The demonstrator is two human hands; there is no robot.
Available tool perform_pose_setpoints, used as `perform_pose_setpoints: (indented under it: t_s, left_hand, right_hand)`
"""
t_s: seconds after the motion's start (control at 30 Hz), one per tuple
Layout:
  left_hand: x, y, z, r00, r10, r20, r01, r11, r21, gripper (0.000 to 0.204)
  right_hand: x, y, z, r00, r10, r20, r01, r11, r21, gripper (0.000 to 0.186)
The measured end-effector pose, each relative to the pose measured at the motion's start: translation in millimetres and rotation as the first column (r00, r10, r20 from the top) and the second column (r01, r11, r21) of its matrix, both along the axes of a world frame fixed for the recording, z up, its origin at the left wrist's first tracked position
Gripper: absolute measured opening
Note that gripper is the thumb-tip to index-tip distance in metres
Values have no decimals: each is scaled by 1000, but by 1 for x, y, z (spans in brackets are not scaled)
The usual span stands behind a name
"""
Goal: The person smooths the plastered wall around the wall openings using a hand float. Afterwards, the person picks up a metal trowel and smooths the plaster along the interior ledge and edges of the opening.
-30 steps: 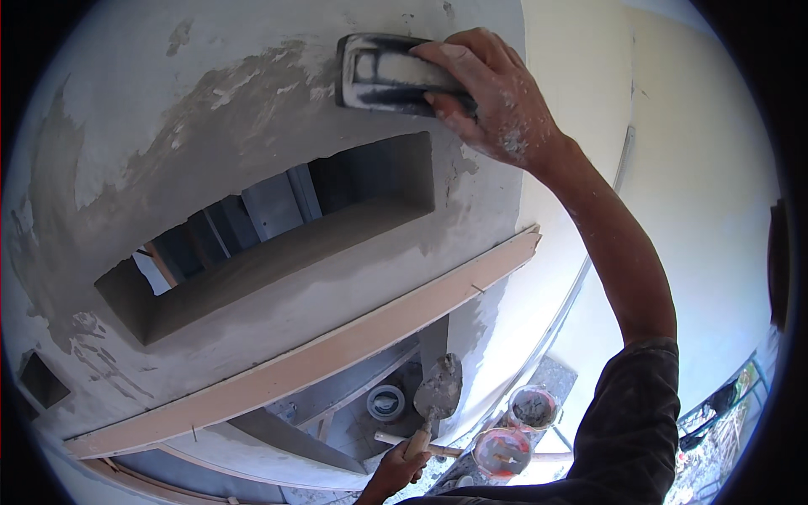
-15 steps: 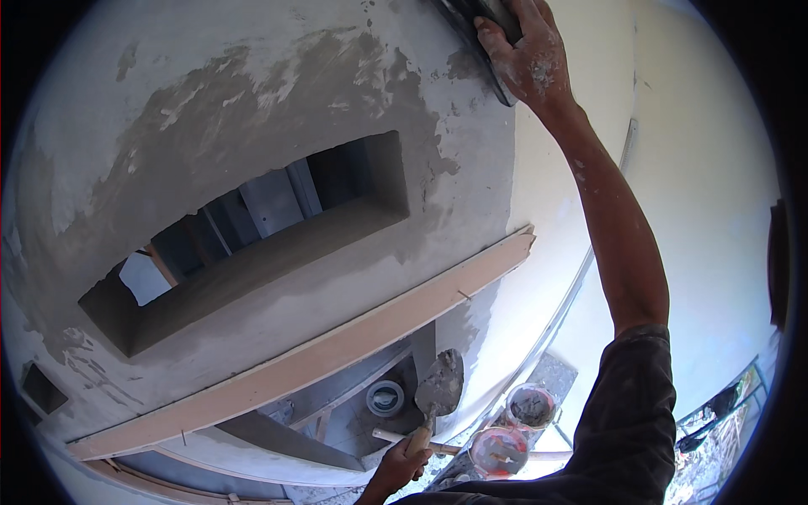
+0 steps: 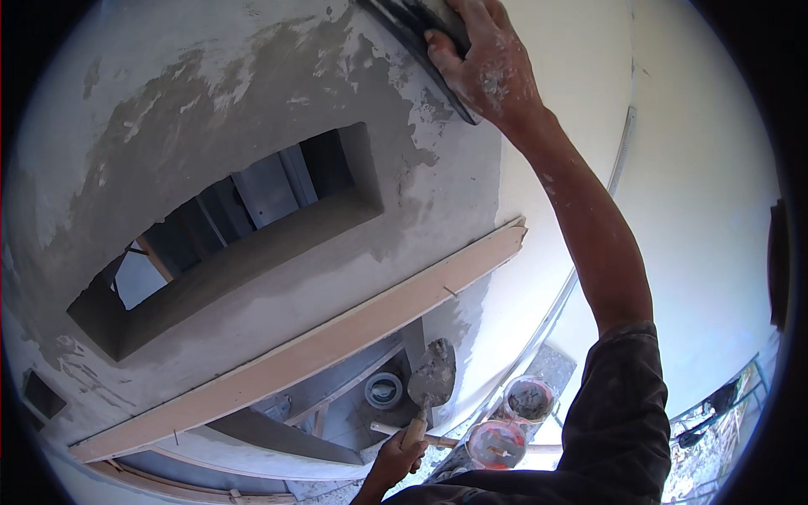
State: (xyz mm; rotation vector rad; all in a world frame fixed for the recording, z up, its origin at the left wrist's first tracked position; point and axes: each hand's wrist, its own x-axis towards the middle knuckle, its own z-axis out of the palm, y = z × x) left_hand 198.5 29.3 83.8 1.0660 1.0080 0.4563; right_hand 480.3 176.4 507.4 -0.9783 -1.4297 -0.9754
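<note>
My right hand (image 3: 492,76), spotted with dried plaster, is closed around the handle of a long dark plastering float (image 3: 421,55). The float lies against the grey plastered wall (image 3: 454,189), above and right of a rectangular opening (image 3: 244,206); its upper end runs out of view. Low in the middle, my left hand (image 3: 397,459) grips the wooden handle of a trowel (image 3: 433,370). Its blade points up and is coated with grey mortar. Darker, wet-looking plaster surrounds the opening, with paler patches higher up.
A long wooden board (image 3: 311,345) slants across the wall under the opening. Below right stand a bucket of grey mortar (image 3: 530,399) and a reddish-rimmed bucket (image 3: 497,446). A white bucket (image 3: 384,391) sits farther down. A cream wall (image 3: 699,210) rises at right.
My right hand and the float have moved left and a little down over the wall. My left hand has shifted slightly left with the trowel. The whole view has turned a little.
</note>
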Motion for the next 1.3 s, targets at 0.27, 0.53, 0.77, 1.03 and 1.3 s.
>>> perform_pose_setpoints:
  t_s: [0.27, 0.53, 0.77, 1.03, 1.3]
  left_hand:
    - [-10, -11, -6, 998, 62, 21, -61, 997, -44, 37]
    - [-15, -10, -4, 999, -16, 33, 19, 996, -91, 39]
    - [-38, -4, -15, 997, 2, 82, 8, 993, -117, 34]
    - [-53, -3, -12, 997, -45, 55, 49, 997, -64, 38]
    - [-65, -10, -11, 993, -91, 73, 95, 994, -48, 29]
  right_hand:
    - [-5, -17, -68, 906, 210, -369, -209, 977, 42, 47]
    - [-86, -15, -168, 860, 202, -468, -259, 964, -59, 49]
    - [-94, 0, -145, 917, 36, -397, -29, 999, 25, 49]
    - [-19, 16, -35, 839, -36, -543, 63, 997, 32, 49]
    - [-92, -12, -142, 713, 89, -696, -171, 984, -50, 47]
